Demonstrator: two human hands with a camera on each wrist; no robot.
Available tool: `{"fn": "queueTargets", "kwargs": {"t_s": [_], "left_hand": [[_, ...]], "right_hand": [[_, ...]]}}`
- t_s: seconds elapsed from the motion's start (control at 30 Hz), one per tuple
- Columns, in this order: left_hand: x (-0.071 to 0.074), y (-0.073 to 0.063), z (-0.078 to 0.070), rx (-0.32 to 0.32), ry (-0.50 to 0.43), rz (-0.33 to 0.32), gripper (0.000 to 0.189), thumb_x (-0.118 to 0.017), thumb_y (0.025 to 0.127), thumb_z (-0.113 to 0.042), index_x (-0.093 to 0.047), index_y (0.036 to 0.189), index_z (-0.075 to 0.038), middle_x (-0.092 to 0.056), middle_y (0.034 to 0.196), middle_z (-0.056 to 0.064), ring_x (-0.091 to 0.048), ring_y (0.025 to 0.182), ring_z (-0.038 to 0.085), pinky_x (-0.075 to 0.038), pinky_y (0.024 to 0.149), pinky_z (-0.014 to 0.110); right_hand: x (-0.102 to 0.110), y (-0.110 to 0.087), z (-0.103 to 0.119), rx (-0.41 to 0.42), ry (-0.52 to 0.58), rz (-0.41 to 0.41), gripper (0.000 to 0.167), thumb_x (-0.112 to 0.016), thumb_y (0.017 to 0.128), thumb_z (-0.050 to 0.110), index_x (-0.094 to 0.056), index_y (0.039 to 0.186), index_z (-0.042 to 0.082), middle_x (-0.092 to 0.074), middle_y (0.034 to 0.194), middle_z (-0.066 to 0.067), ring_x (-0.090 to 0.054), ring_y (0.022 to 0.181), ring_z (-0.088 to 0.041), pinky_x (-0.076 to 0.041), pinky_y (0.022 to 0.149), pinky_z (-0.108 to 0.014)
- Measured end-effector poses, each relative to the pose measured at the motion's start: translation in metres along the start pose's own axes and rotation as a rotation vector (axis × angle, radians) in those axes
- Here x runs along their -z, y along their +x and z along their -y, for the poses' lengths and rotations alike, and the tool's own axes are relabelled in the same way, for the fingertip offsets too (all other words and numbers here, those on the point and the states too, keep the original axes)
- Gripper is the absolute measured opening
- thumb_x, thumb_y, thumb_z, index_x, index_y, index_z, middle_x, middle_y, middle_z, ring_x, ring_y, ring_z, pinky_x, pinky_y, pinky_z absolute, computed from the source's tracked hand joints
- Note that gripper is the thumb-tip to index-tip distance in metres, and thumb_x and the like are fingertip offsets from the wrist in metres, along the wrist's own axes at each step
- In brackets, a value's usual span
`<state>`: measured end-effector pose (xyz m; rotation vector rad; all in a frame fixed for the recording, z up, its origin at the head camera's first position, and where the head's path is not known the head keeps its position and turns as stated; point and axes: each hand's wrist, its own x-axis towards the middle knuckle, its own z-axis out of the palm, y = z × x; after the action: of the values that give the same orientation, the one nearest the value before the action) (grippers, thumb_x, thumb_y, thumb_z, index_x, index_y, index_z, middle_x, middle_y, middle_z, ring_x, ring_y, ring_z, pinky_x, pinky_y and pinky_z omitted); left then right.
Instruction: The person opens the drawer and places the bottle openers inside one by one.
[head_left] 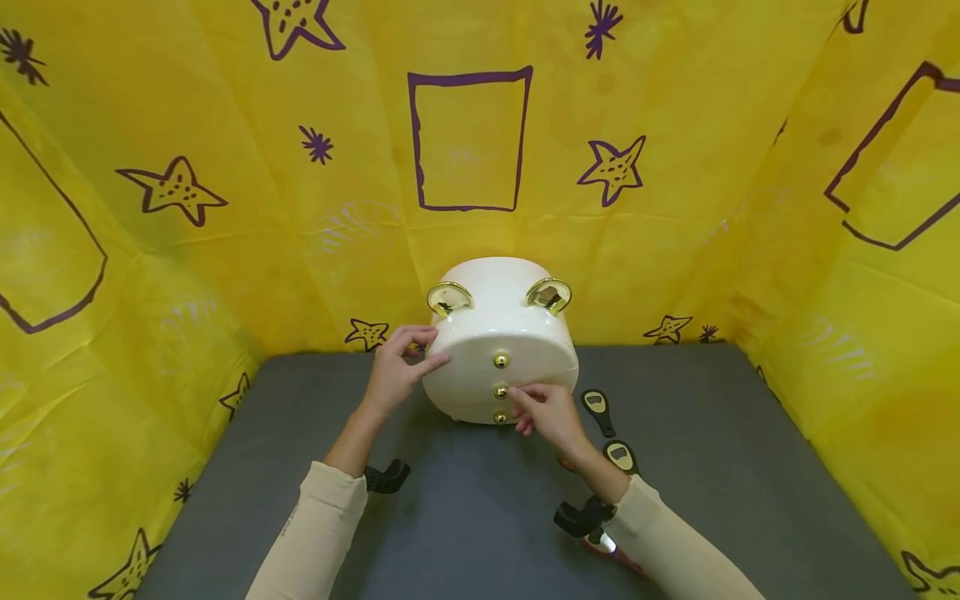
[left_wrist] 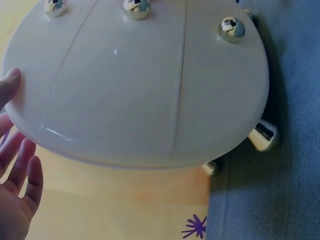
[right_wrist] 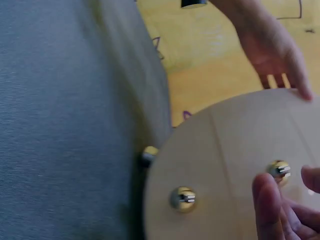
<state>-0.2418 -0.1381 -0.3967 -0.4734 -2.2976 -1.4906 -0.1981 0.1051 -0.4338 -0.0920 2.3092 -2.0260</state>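
Observation:
A glossy white three-drawer box (head_left: pixel 465 383) with a rounded body, round gold ears and gold feet stands at the back of the table. Down its front run three gold knobs, and all the drawers sit flush. My left hand (head_left: pixel 397 367) holds its upper left edge, thumb (left_wrist: pixel 11 85) on the front face and fingers round the side. At the middle knob (right_wrist: pixel 279 170) is my right hand (head_left: pixel 550 414). Its thumb and forefinger stand apart around that knob in the right wrist view, which shows the knob between them. The lower knob (right_wrist: pixel 183 199) is untouched.
Right of the box, two dark-handled tools with pale oval heads lie on the grey table (head_left: pixel 465 517), one farther back (head_left: pixel 597 410) and one nearer (head_left: pixel 621 455). A red-handled item (head_left: pixel 611 550) lies partly under the right forearm. Yellow patterned cloth (head_left: pixel 480 242) walls the back and sides.

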Motion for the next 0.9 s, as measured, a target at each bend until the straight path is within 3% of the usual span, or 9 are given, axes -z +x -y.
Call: {"fn": "queueTargets", "kwargs": {"t_s": [0.13,0.27,0.33,0.5,0.73,0.9], "left_hand": [[-0.004,0.000,0.006,-0.007,0.017,-0.049,0.035,-0.084,0.073,-0.008,-0.072,0.105,0.002,-0.067,0.113,0.017,-0.061,0.106,0.028,-0.050,0.082,0.031],[-0.006,-0.003,-0.006,-0.004,0.007,-0.086,0.035,-0.083,0.073,-0.003,-0.071,0.104,0.006,-0.067,0.112,0.023,-0.060,0.105,0.032,-0.049,0.080,0.023],[-0.005,-0.005,-0.016,-0.010,0.001,-0.097,0.033,-0.082,0.074,-0.002,-0.069,0.102,0.009,-0.067,0.111,0.024,-0.061,0.105,0.034,-0.050,0.081,0.026],[-0.002,-0.009,-0.032,-0.027,-0.006,-0.103,0.028,-0.081,0.075,-0.002,-0.065,0.094,0.011,-0.068,0.113,0.025,-0.062,0.102,0.036,-0.051,0.083,0.049],[0.002,-0.009,-0.032,-0.032,0.012,-0.060,0.018,-0.079,0.078,-0.002,-0.068,0.088,0.008,-0.069,0.113,0.024,-0.062,0.108,0.036,-0.049,0.082,0.042],[0.003,-0.011,-0.032,-0.026,-0.006,-0.051,0.017,-0.077,0.080,-0.002,-0.069,0.090,0.009,-0.068,0.114,0.025,-0.061,0.109,0.037,-0.049,0.085,0.053]], "right_hand": [[-0.005,0.004,-0.013,-0.016,-0.004,0.079,0.034,-0.064,0.095,0.021,-0.069,0.104,-0.011,-0.068,0.079,-0.030,-0.062,0.051,-0.013,-0.054,0.051,-0.027],[-0.010,0.006,-0.013,-0.047,0.051,0.092,0.037,-0.062,0.096,0.022,-0.067,0.104,-0.014,-0.070,0.079,-0.028,-0.062,0.051,-0.011,-0.054,0.050,-0.026],[-0.012,0.007,-0.012,-0.063,0.088,0.084,0.037,-0.060,0.097,0.021,-0.066,0.104,-0.015,-0.070,0.075,-0.023,-0.062,0.051,-0.010,-0.054,0.050,-0.025],[-0.016,0.007,-0.012,-0.084,0.172,0.048,0.035,-0.059,0.097,0.017,-0.064,0.104,-0.016,-0.068,0.067,-0.010,-0.061,0.050,-0.010,-0.052,0.048,-0.023],[-0.020,0.006,-0.015,-0.093,0.217,0.001,0.033,-0.063,0.095,0.015,-0.065,0.099,-0.018,-0.066,0.063,-0.006,-0.060,0.047,-0.010,-0.050,0.046,-0.022],[-0.019,-0.003,-0.015,-0.086,0.179,0.023,0.034,-0.064,0.094,0.018,-0.067,0.101,-0.016,-0.066,0.064,-0.006,-0.060,0.047,-0.010,-0.051,0.047,-0.023]]}}
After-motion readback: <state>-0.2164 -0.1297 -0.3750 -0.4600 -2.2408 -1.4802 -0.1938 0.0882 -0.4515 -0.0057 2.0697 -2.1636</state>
